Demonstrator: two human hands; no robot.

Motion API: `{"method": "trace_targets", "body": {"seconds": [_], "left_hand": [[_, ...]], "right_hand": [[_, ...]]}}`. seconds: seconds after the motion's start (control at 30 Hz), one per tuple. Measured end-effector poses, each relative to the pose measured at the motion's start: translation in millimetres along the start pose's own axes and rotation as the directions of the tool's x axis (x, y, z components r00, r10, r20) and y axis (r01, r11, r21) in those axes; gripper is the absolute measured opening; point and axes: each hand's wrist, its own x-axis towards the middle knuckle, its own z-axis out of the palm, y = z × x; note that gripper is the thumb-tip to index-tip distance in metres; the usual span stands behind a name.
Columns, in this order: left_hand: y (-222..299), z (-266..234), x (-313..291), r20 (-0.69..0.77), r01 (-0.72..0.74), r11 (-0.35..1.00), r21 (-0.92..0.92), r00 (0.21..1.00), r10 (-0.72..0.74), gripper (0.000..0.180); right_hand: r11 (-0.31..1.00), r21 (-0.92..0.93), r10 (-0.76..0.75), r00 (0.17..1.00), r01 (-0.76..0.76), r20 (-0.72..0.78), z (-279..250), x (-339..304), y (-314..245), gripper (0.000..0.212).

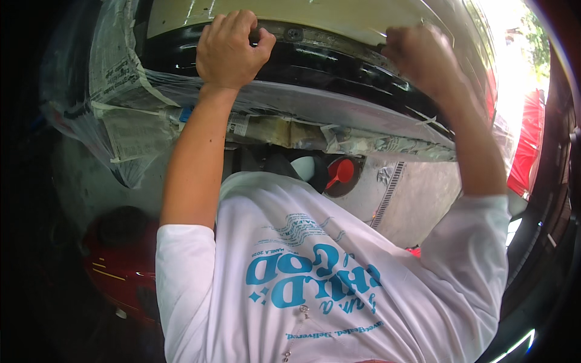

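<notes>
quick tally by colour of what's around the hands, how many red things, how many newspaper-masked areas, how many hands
Hands gripping the glossy black car panel: 2, the left hand and the right hand
Red things: 3, a red plastic funnel, a red glossy body part, a red panel
Newspaper-masked areas: 2, the taped newspaper sheet and the newspaper strip
Total: 7

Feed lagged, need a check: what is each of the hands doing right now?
Left hand: closed, fingers curled over the edge of the black car panel.
Right hand: closed in a fist at the same edge; what it grips cannot be told.
</notes>
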Motion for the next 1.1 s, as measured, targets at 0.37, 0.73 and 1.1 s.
{"method": "trace_targets", "body": {"seconds": [0.37,0.73,1.1], "left_hand": [[-1.4,-3.3,4.9,-0.018,0.010,1.000,-0.028,1.000,-0.011,0.018],[-0.7,1.3,4.1,0.002,-0.006,0.998,-0.055,1.000,0.007,0.019],[-0.5,1.4,1.1,0.006,0.025,0.999,-0.034,1.000,-0.024,0.019]], "right_hand": [[0.992,0.104,0.065,0.997,-0.068,0.027,-16.7,-17.1,5.0,0.016],[0.959,0.276,-0.023,0.953,-0.065,0.303,-30.0,40.4,33.4,0.021],[0.995,0.009,0.103,0.993,-0.102,-0.052,3.3,-37.2,4.7,0.018]]}}
